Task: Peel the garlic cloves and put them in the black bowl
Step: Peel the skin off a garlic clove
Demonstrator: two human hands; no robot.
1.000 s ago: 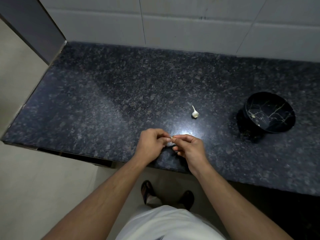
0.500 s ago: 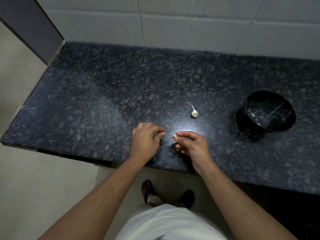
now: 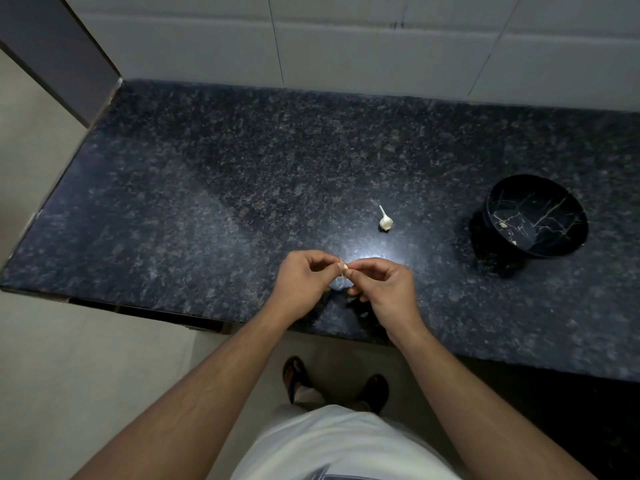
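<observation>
We had both hands up over the near edge of the surface (image 3: 173,209), and they met on one garlic clove (image 3: 343,269). Our left hand (image 3: 304,284) curled in and pinched it at the fingertips; our right hand (image 3: 382,289) curled in from the other side and pinched the same clove, thumb on top. It looked like the skin was being worked loose.

What could have gone wrong there? The clove was small and probably slick once bared, so a hard squeeze might have shot it out of our fingers, down to the floor just below the surface's edge. Peel could have clung to our fingertips and ridden along into the bowl. And the bowl (image 3: 536,216) stood well apart to the right, so a careless toss risked missing it.

The count: one clove in our hands. One small garlic head (image 3: 385,221) with its stalk lay on the surface beyond our hands. One black bowl, with two pale bits inside, likely peeled cloves, though too small to be sure.
</observation>
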